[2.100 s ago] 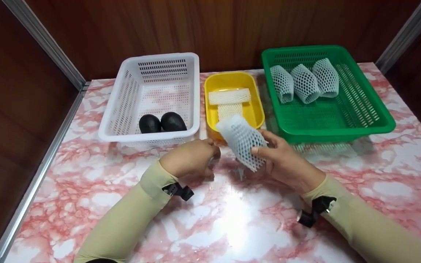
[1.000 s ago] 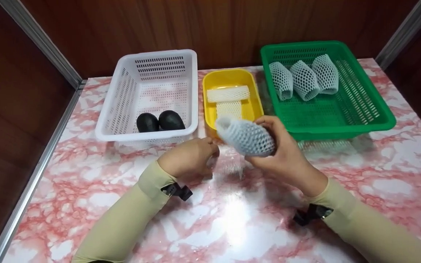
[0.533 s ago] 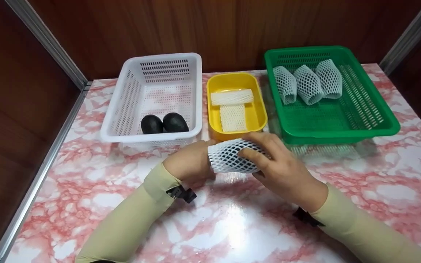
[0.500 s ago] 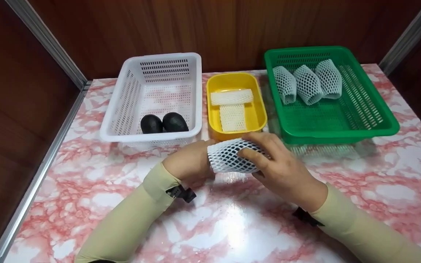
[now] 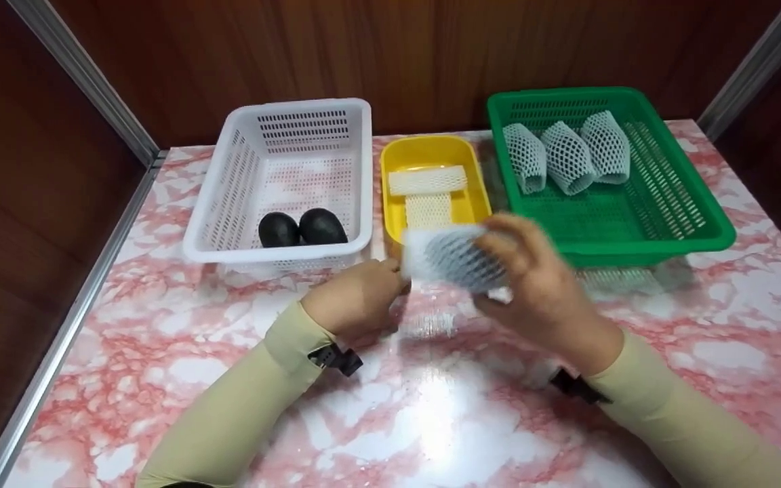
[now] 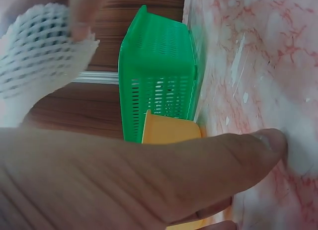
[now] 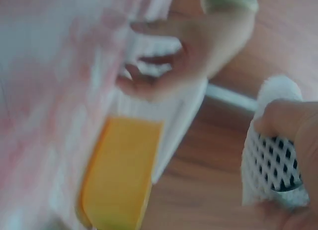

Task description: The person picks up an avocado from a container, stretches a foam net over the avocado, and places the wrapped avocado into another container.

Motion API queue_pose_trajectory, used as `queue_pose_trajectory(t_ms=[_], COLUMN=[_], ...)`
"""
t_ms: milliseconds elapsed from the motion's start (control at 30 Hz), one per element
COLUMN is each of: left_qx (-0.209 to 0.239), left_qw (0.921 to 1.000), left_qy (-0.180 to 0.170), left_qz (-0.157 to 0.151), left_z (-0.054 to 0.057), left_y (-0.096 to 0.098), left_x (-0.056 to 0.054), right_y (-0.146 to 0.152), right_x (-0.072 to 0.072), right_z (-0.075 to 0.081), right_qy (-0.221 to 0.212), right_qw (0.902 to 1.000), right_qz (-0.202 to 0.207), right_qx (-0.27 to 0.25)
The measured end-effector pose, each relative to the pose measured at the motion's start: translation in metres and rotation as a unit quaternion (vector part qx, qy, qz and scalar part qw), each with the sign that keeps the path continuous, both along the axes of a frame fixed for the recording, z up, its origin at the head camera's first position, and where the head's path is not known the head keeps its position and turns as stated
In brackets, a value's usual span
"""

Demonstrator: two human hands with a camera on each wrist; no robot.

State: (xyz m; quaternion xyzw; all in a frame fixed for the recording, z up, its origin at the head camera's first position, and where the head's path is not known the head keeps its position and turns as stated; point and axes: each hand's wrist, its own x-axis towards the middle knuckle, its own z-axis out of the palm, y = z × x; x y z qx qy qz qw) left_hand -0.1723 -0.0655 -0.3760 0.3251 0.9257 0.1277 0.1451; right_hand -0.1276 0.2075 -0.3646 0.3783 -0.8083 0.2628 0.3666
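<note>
"Position first: where is the mesh sleeve [image 5: 448, 259] found?"

"At the centre of the frame, blurred, overlapping the near edge of the yellow tray [image 5: 476, 203] as viewed. Something dark is seen through its holes."

"How is it held?"

"By the right grip [image 5: 538, 288], with fingers and thumb closed round its right end. From that grip the sleeve is pointed toward the frame's left, its long axis laid nearly crosswise."

"Is anything held by the left grip [image 5: 353, 298]?"

"Nothing is seen there; its fingers are loosely bent, and a gap from the sleeve is shown in both wrist views."

"Which grip is nearer the green basket [image 5: 648, 248], upper right?"

"The right; three mesh-covered pieces [image 5: 567, 158] are contained there."
</note>
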Motion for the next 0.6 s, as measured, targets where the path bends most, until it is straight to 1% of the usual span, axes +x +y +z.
queue_pose_trajectory(t_ms=[33, 67, 100, 133, 167, 200, 267, 333, 367, 467, 533, 600], left_qx=[-0.011, -0.022, -0.029, -0.033, -0.035, -0.038, -0.047, -0.051, -0.052, -0.053, -0.053, -0.055], left_qw=[0.9998, 0.9993, 0.9986, 0.9982, 0.9980, 0.9979, 0.9978, 0.9978, 0.9979, 0.9979, 0.9980, 0.9980], left_qy=[0.011, 0.022, 0.032, 0.037, 0.039, 0.039, 0.034, 0.027, 0.025, 0.020, 0.016, 0.015], left_qz=[-0.012, -0.023, -0.030, -0.034, -0.035, -0.035, -0.031, -0.030, -0.030, -0.030, -0.030, -0.028], left_z=[0.000, 0.000, -0.001, -0.001, -0.001, -0.002, -0.002, -0.001, -0.001, -0.002, -0.002, -0.002], left_y=[0.001, 0.002, 0.003, 0.003, 0.004, 0.004, 0.004, 0.004, 0.004, 0.004, 0.004, 0.005], left_x=[-0.001, -0.002, -0.002, -0.003, -0.003, -0.003, -0.004, -0.004, -0.004, -0.005, -0.005, -0.005], right_y=[0.005, 0.010, 0.016, 0.023, 0.029, 0.036, 0.049, 0.061, 0.066, 0.079, 0.084, 0.086], right_x=[-0.003, -0.005, -0.008, -0.012, -0.015, -0.019, -0.026, -0.036, -0.040, -0.053, -0.061, -0.069], right_z=[0.004, 0.009, 0.013, 0.018, 0.023, 0.028, 0.036, 0.041, 0.042, 0.042, 0.041, 0.040], right_qy=[-0.014, -0.037, -0.064, -0.102, -0.145, -0.188, -0.275, -0.339, -0.365, -0.420, -0.446, -0.464], right_qw=[0.9996, 0.9978, 0.9940, 0.9871, 0.9770, 0.9645, 0.9330, 0.9043, 0.8919, 0.8655, 0.8525, 0.8427], right_qz=[-0.015, -0.040, -0.067, -0.094, -0.121, -0.149, -0.199, -0.226, -0.236, -0.261, -0.268, -0.272], right_qx=[-0.021, -0.039, -0.058, -0.080, -0.100, -0.111, -0.120, -0.129, -0.123, -0.084, -0.051, -0.019])
